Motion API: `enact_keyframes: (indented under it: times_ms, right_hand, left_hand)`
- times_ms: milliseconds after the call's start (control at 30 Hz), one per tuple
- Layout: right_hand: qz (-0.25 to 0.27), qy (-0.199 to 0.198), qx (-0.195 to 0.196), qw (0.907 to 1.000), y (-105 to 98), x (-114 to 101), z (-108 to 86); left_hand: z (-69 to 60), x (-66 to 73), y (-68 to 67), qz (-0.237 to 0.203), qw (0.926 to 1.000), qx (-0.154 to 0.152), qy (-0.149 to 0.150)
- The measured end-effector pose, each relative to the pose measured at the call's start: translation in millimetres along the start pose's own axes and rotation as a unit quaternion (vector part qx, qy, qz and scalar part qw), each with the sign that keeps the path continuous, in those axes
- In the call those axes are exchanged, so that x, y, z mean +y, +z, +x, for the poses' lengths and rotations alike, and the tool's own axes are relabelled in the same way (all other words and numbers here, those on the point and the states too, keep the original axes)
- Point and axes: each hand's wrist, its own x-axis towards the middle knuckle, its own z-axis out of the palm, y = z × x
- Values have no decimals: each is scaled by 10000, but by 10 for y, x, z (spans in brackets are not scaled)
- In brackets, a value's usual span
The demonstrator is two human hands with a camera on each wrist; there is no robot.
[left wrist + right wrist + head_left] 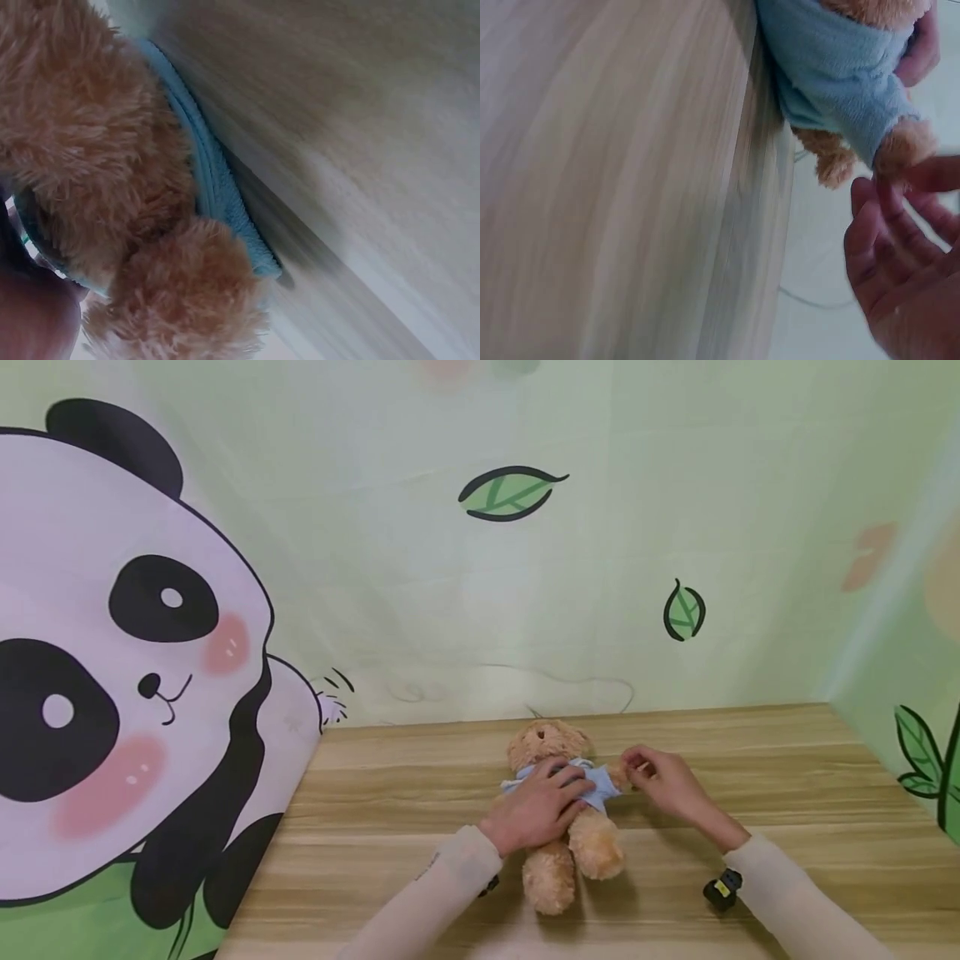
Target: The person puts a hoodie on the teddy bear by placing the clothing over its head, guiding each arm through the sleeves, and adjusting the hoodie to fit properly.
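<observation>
A light-brown teddy bear [549, 739] in a pale blue shirt [600, 783] lies on its back on the wooden table, head toward the wall. Across its chest and belly rests my left hand [536, 806], fingers spread over the shirt. Thumb and fingertips of my right hand [667, 783] pinch the end of the bear's arm on the right side, as the right wrist view shows with the paw [904, 150] between them. Fluffy legs and the shirt's hem [217, 180] fill much of the left wrist view, where only a bit of the left hand [37, 307] appears.
The wood-grain table [397, 793] ends at a pale green wall cloth [405, 568] printed with leaves and a large panda [97, 693]. A black wrist device [722, 890] sits below the right sleeve. Another cloth panel borders the right side.
</observation>
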Motion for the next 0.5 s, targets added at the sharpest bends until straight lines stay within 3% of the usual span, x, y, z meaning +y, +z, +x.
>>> enact_keyframes:
  times_ms: [167, 267, 367, 500]
  right_hand:
    - [-33, -453, -117, 9989, 14, -31, -42]
    - [-315, -707, 71, 9970, 53, -18, -49]
    - [-410, -688, 304, 9963, 77, 10, -48]
    - [-300, -437, 348, 9980, 64, 42, -41]
  left_hand:
    - [29, 14, -16, 140, 9998, -106, -28]
    - [50, 31, -16, 146, 9993, -329, -77]
    - [57, 47, -21, 113, 9987, -477, -108]
    - [41, 63, -37, 158, 9995, -277, 3]
